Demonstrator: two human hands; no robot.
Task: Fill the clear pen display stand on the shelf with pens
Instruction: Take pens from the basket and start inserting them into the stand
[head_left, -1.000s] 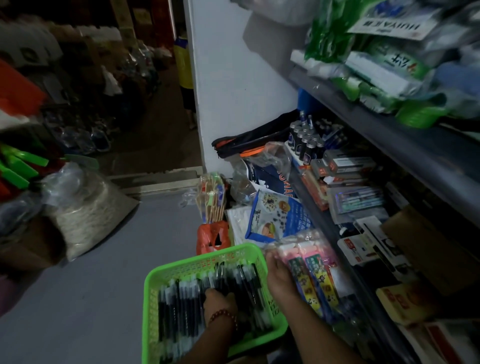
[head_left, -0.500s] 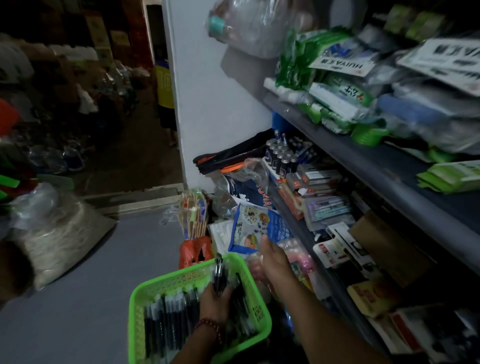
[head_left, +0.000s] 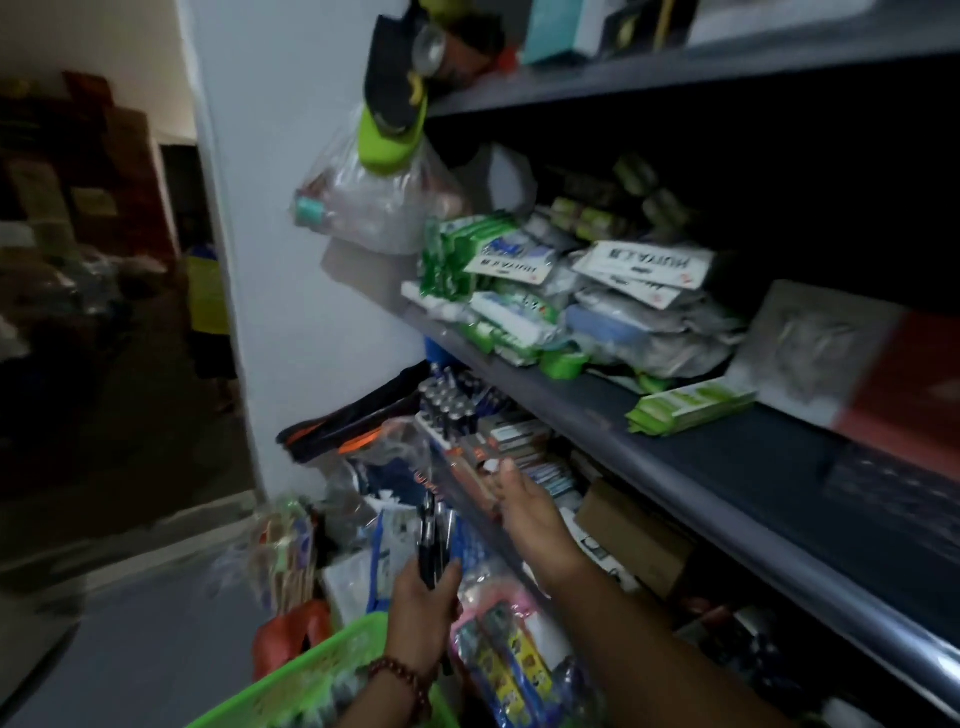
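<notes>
Pens (head_left: 434, 540) are standing upright in the gripping left hand (head_left: 423, 608), just above the green basket (head_left: 322, 675). Held only by their lower ends, they are probably risking fanning out and slipping down among the packets. They are looking dark, slim and tightly bunched. The right hand (head_left: 524, 512) is reaching open-fingered toward stock under the grey shelf (head_left: 675, 457); the clear stand is not showing plainly.

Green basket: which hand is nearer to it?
Left. The left hand, gripping a bunch of pens, is just above the far rim of the green basket. The right hand is higher and farther off, open, stretched toward the stacked boxes.
</notes>
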